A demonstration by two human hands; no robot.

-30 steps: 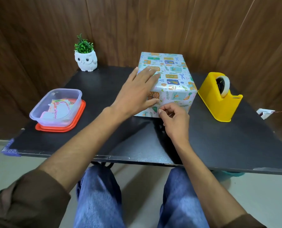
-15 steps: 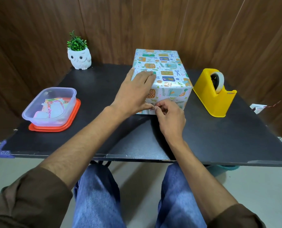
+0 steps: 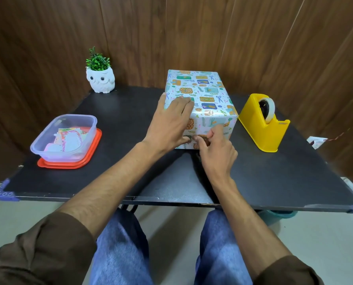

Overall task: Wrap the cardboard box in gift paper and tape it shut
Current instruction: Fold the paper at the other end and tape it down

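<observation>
left hand (image 3: 169,124) flat on wrapped box (image 3: 200,89); right hand (image 3: 217,150) pinching gift paper (image 3: 212,122) on face just ahead; long axis runs away.

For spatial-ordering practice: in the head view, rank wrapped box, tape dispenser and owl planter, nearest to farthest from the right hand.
1. wrapped box: right hand pinches at its near face.
2. tape dispenser: to the right.
3. owl planter: far back-left.
</observation>
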